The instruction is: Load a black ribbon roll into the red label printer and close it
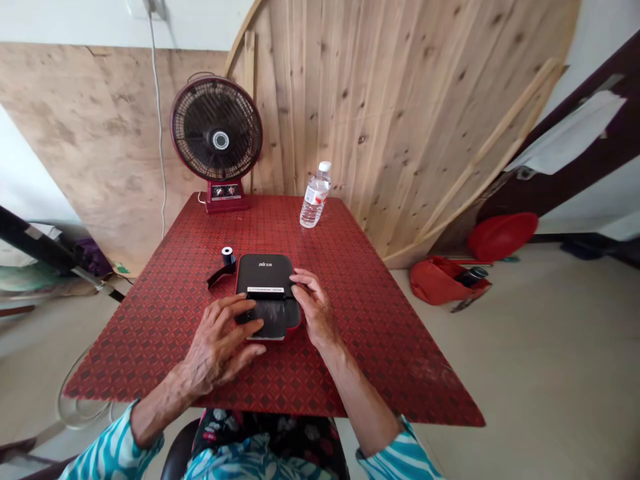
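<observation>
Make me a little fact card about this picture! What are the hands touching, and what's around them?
Table: red tabletop with a dark diamond pattern
Middle thing: flat black device with rounded corners and red edging
Left hand: fingers spread over the device's left front
Right hand: fingertips at the device's right edge
Beside the device: small black roll with a white core, on the left
Farther back: round dark-red electric fan, left; clear plastic bottle with white cap, right
Behind the table: pale knotty wooden boards

Soft, even light — faint shadows; tabletop [395, 347] fairly sharp — edges stretched by wide-angle distortion, corners blurred.
</observation>
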`<state>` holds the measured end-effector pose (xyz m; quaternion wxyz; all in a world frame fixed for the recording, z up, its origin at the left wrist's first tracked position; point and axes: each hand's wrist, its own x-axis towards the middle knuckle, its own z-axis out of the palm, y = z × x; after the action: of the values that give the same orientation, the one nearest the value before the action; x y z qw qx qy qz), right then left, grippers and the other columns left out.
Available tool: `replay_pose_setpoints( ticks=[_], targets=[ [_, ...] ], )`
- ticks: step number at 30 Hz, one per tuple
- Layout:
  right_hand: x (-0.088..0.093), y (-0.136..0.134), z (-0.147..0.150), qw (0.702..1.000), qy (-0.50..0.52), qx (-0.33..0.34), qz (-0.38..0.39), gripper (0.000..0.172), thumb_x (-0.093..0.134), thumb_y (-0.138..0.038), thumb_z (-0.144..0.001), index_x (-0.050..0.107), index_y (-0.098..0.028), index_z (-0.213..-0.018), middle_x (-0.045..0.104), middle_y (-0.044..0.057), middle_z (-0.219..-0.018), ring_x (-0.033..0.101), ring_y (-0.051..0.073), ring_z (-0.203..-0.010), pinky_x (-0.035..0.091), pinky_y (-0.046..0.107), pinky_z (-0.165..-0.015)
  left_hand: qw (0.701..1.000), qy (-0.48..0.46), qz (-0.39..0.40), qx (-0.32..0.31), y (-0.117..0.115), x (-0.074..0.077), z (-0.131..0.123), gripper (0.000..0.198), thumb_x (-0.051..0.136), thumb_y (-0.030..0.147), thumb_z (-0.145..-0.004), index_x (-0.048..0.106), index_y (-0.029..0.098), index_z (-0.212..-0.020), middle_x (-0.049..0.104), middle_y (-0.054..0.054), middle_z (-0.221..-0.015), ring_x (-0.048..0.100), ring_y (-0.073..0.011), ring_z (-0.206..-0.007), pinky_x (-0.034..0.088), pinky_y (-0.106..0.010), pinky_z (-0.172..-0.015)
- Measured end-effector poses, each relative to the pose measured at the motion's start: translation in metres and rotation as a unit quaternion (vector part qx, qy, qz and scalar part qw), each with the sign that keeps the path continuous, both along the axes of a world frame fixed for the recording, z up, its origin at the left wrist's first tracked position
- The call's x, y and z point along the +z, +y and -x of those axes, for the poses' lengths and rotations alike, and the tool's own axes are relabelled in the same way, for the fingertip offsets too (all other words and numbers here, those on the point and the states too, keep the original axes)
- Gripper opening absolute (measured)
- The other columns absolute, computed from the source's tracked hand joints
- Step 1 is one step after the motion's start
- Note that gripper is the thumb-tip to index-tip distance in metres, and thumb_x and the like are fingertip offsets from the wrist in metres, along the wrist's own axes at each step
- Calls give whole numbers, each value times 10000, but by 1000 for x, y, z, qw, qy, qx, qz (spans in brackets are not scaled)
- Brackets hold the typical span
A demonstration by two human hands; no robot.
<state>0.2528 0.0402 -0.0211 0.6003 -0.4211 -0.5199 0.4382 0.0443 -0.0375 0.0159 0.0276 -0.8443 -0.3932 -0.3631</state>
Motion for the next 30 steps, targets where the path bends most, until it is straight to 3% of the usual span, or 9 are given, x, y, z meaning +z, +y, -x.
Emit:
replay_pose_setpoints(
  ticks=[4, 12, 15, 17, 19, 22, 24, 30],
  targets=[
    [0, 2, 1, 1000, 7, 6, 12, 230, 614, -328, -772, 680, -258, -981, 565, 47, -1245, 519, 229, -1191, 411, 413, -1034, 998, -30, 42, 28, 15, -3, 11, 533, 438, 513, -943, 461, 196, -1371, 503, -165, -1373, 438, -324, -1292, 364, -485, -1031],
    [-6, 1, -1, 998, 32, 41, 47, 342, 588, -327, -793, 628, -283, -1130, 563, 33, -1309, 511, 231, -1229, 381, 448, -1091, 997, 10, 64, 38, 28, -14, 18, 528, 450, 541, -929, 506, 212, -1337, 496, -163, -1400, 383, -335, -1349, 327, -506, -1058],
    [-6, 1, -2, 998, 20, 46, 43, 348, 579, -324, -797, 632, -289, -1139, 565, 27, -1322, 506, 237, -1239, 376, 454, -1096, 995, -27, 93, 32, 26, -17, 19, 513, 473, 545, -918, 555, 220, -1306, 501, -156, -1398, 384, -335, -1351, 324, -521, -1074],
    [-7, 1, -1, 998, 20, 45, 40, 349, 587, -337, -797, 635, -287, -1139, 573, 27, -1318, 508, 241, -1240, 373, 456, -1097, 984, -105, 140, 30, 24, -18, 18, 472, 437, 527, -938, 595, 229, -1269, 479, -137, -1423, 377, -320, -1362, 316, -519, -1095],
    [-11, 2, 1, 997, 41, 38, 46, 354, 589, -377, -813, 626, -284, -1152, 584, 31, -1309, 511, 239, -1241, 362, 454, -1102, 947, -232, 220, 36, 23, -20, 15, 437, 395, 478, -966, 593, 234, -1269, 471, -115, -1439, 388, -293, -1364, 314, -499, -1113],
    [-23, 3, 6, 991, 106, 19, 74, 412, 555, -485, -836, 595, -269, -1185, 596, 45, -1303, 529, 234, -1231, 378, 444, -1080, 838, -419, 347, 37, 23, -19, 7, 447, 486, 420, -933, 519, 212, -1327, 516, -111, -1413, 456, -279, -1322, 365, -458, -1094],
    [-31, 4, 9, 985, 140, 4, 100, 480, 539, -545, -825, 575, -250, -1203, 616, 64, -1279, 567, 241, -1184, 431, 439, -1017, 781, -479, 400, 24, 26, -17, 3, 517, 590, 395, -864, 501, 193, -1332, 549, -113, -1385, 493, -288, -1289, 403, -436, -1064],
    [-44, 3, 11, 989, 101, -7, 106, 447, 556, -528, -830, 614, -235, -1162, 672, 63, -1189, 609, 241, -1096, 480, 406, -918, 725, -515, 457, 22, 40, -13, 2, 628, 703, 305, -693, 540, 174, -1285, 640, -108, -1266, 552, -312, -1215, 464, -417, -973]
  ],
)
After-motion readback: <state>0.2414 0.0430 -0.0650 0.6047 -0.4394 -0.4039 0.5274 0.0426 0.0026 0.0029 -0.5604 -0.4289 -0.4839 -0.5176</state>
